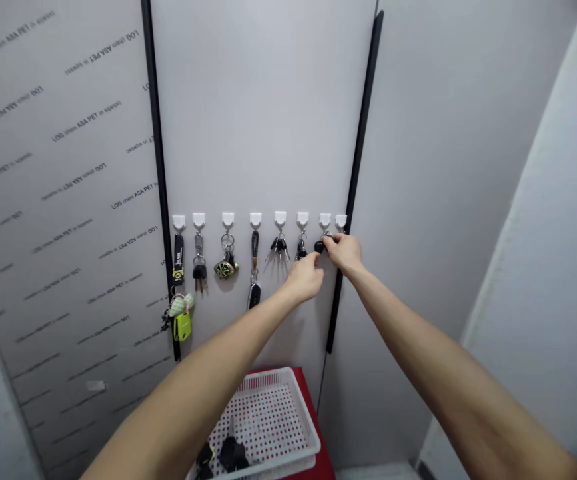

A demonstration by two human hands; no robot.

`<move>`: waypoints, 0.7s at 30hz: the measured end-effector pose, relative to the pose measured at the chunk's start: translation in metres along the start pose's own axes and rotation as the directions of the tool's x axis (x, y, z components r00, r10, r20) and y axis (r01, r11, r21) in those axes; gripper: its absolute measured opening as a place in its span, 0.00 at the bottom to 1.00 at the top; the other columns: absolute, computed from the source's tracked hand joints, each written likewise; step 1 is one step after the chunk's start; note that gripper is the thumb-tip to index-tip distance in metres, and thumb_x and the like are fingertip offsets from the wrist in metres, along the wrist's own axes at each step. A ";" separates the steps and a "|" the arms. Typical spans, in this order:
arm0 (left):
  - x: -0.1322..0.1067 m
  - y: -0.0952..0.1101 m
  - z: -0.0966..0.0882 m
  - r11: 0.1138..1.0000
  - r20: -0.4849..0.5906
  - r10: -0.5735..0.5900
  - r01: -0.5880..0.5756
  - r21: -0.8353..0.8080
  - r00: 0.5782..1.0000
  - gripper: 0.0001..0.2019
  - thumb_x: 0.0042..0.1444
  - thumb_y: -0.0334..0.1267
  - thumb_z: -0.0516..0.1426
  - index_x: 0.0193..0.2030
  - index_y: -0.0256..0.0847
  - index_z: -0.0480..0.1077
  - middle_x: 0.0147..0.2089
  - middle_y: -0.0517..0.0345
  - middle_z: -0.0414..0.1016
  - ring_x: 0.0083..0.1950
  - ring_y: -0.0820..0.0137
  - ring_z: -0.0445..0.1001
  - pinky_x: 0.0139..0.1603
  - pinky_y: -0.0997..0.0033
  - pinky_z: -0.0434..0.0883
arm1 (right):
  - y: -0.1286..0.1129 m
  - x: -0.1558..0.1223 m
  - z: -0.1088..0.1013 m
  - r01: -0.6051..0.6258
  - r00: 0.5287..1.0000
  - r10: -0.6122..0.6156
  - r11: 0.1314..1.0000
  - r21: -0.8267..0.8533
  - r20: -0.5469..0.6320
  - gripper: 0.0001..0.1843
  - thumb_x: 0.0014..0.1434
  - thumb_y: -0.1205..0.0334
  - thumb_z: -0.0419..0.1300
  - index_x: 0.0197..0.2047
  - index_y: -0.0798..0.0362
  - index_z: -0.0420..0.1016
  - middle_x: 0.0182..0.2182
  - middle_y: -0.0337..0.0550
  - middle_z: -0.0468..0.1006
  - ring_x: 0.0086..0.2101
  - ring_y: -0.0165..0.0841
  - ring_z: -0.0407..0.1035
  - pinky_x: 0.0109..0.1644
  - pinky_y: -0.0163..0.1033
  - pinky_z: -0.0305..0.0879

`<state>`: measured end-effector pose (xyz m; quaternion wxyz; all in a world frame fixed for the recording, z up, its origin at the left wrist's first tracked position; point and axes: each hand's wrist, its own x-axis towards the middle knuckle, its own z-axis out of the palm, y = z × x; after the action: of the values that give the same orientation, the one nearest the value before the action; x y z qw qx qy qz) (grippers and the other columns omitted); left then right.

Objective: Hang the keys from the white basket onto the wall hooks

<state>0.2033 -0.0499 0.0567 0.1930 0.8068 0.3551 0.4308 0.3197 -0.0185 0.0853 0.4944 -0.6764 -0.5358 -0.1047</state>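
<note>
Both arms reach up to a row of white hooks on the panel. My right hand (345,254) is closed around a small key ring with black-headed keys (319,247), just under a white hook (325,220). Below and to the left, my left hand (306,277) pinches the same black key heads. Whether the ring sits on the hook is hidden by my fingers. Beside my left hand, another key bunch (301,249) hangs from the neighbouring hook (303,219). The last hook (341,222) is just above my right hand.
Further left hang a fan of keys (279,249), a braided strap with a car key (254,295), a bronze eye-shaped charm (224,269), a key bunch (199,272) and a lanyard with a lime tag (182,326). A white basket (304,417) holding dark keys rests on a red surface (324,460).
</note>
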 end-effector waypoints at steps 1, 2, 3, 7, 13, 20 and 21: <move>-0.003 -0.003 0.000 1.000 0.007 -0.010 0.010 0.002 1.000 0.20 0.44 0.28 0.45 0.47 0.32 0.56 0.45 0.49 0.63 0.46 0.70 0.61 0.47 0.73 0.57 | 0.001 0.000 0.001 -0.005 1.000 0.006 1.000 -0.011 0.019 0.15 0.42 0.56 0.48 0.26 0.55 0.71 0.20 0.43 0.71 0.23 0.31 0.63 0.25 0.33 0.55; -0.006 -0.008 0.000 1.000 0.019 -0.024 0.024 0.000 1.000 0.20 0.44 0.28 0.45 0.47 0.32 0.56 0.45 0.49 0.63 0.45 0.70 0.62 0.46 0.73 0.58 | 0.003 -0.001 0.002 -0.003 1.000 0.003 1.000 -0.012 0.031 0.16 0.42 0.56 0.48 0.26 0.55 0.71 0.20 0.44 0.70 0.23 0.32 0.63 0.26 0.34 0.56; -0.010 -0.013 -0.001 0.999 0.037 -0.039 0.039 -0.005 0.999 0.20 0.44 0.28 0.45 0.47 0.31 0.56 0.45 0.49 0.63 0.44 0.71 0.62 0.46 0.73 0.58 | 0.005 -0.002 0.003 0.006 0.999 -0.006 1.000 -0.001 0.032 0.16 0.42 0.55 0.48 0.27 0.56 0.71 0.21 0.44 0.70 0.24 0.32 0.63 0.27 0.34 0.56; -0.042 -0.046 -0.001 0.995 0.143 -0.093 0.098 -0.026 0.985 0.19 0.44 0.29 0.46 0.46 0.31 0.57 0.44 0.49 0.64 0.41 0.73 0.64 0.44 0.75 0.60 | 0.020 -0.023 0.008 0.092 0.987 -0.078 0.991 0.098 -0.140 0.18 0.43 0.58 0.48 0.35 0.58 0.68 0.30 0.47 0.70 0.31 0.32 0.62 0.35 0.37 0.57; -0.131 -0.119 -0.006 0.961 0.411 -0.277 0.246 0.128 0.869 0.18 0.43 0.33 0.49 0.44 0.32 0.60 0.41 0.50 0.66 0.39 0.72 0.65 0.39 0.76 0.62 | 0.059 -0.138 0.044 0.316 0.948 -0.315 0.929 0.195 -0.038 0.16 0.43 0.66 0.48 0.38 0.57 0.64 0.34 0.45 0.66 0.34 0.30 0.60 0.38 0.36 0.57; -0.205 -0.166 -0.005 0.848 0.581 -0.469 0.155 0.507 0.665 0.20 0.34 0.34 0.54 0.40 0.39 0.63 0.40 0.52 0.67 0.40 0.65 0.65 0.37 0.71 0.62 | 0.060 -0.259 0.091 0.327 0.384 -0.448 0.884 0.335 0.807 0.13 0.42 0.64 0.51 0.34 0.54 0.68 0.30 0.42 0.71 0.29 0.28 0.63 0.34 0.32 0.56; -0.209 -0.168 -0.002 0.838 0.571 -0.462 0.124 0.532 0.679 0.19 0.35 0.33 0.53 0.39 0.40 0.64 0.39 0.52 0.67 0.40 0.64 0.65 0.37 0.70 0.62 | 0.055 -0.263 0.096 0.335 0.339 -0.425 0.888 0.314 0.839 0.14 0.42 0.63 0.52 0.34 0.53 0.68 0.29 0.42 0.71 0.29 0.29 0.63 0.32 0.32 0.56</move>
<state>0.0544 -0.0915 -0.1621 0.1848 0.8585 0.4776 -0.0270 0.2220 -0.1037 -0.1688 0.1268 -0.4621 -0.8595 0.1779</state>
